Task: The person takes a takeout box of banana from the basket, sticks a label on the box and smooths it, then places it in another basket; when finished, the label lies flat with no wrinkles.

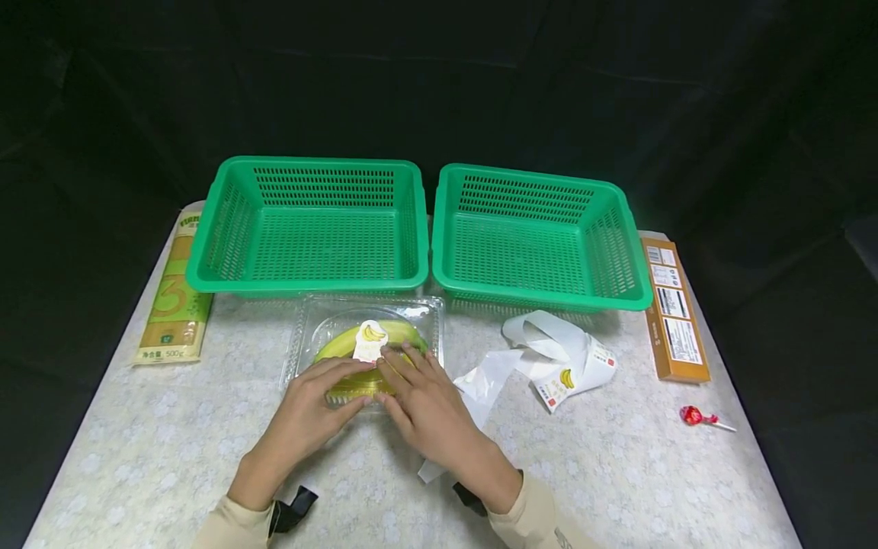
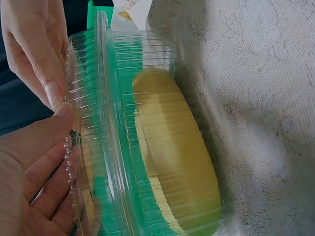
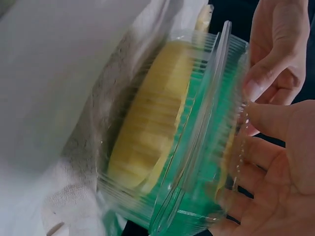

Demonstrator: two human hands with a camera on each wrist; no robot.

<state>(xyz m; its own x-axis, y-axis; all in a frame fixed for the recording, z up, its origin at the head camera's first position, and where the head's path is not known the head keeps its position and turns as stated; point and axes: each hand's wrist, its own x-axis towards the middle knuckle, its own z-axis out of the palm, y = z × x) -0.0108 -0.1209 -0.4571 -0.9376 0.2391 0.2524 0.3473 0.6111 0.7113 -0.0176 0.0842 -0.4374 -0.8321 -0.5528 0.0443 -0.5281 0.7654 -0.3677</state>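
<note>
A clear plastic clamshell box [image 1: 435, 314] sits closed on the table with bananas [image 1: 334, 350] inside, seen also through its side as one pale yellow banana [image 2: 174, 152] in the left wrist view. A white label [image 1: 371, 340] with a banana picture lies on the lid. My right hand [image 1: 434, 415] rests on the lid, its extended fingers at the label's lower right edge. On the left side of the label, my left hand [image 1: 306, 415] touches the lid with loosely bent fingers. Both thumbs are by the front edge of the lid, close together. Neither hand grips anything.
Two green baskets [image 1: 309, 288] [image 1: 542, 296] stand behind the box. A strip of white banana labels [image 1: 579, 370] curls to its right. Farther right lie an orange-brown carton [image 1: 675, 313] and a red lollipop [image 1: 691, 415]. A noodle packet [image 1: 174, 305] lies at the left.
</note>
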